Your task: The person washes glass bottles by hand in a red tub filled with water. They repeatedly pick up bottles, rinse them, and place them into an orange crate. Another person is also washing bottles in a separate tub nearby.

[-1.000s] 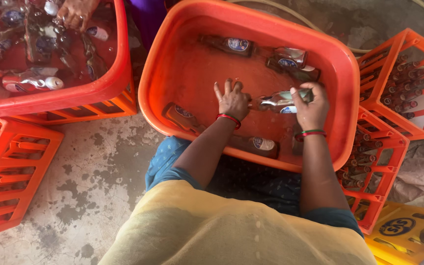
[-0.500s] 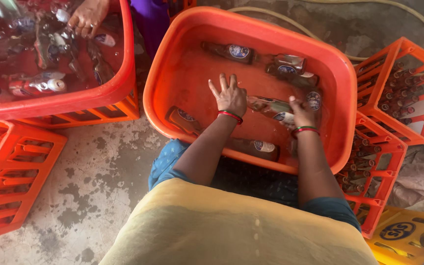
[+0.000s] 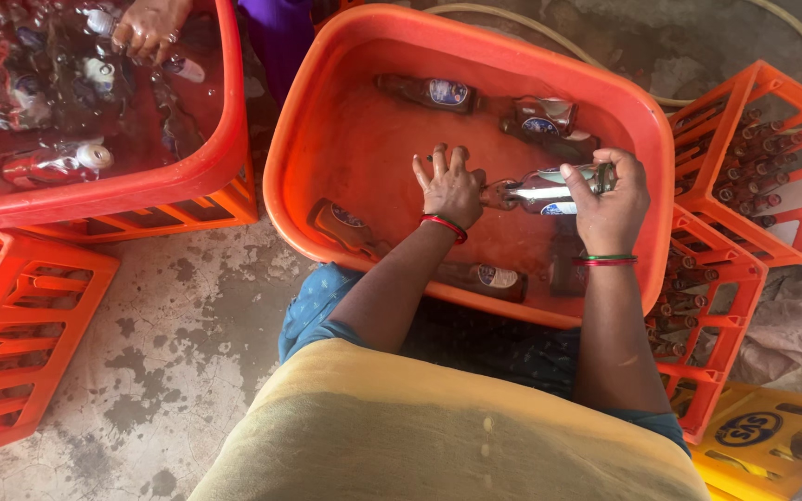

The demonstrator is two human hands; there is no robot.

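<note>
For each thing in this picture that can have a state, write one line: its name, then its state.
Orange tub: holds water and bottles.
Held bottle: lying sideways, gripped.
Right hand: closed on the held bottle.
Left hand: at the bottle's neck end.
Corner bottle: lying underwater.
Right crate: filled with upright bottles.
Left crate: empty.

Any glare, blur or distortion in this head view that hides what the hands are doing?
Head view: soft, even daylight, sharp focus. Glare streaks the bottle gripped by the right hand; water ripples distort bottles in the left tub. The left hand shows clearly.
</note>
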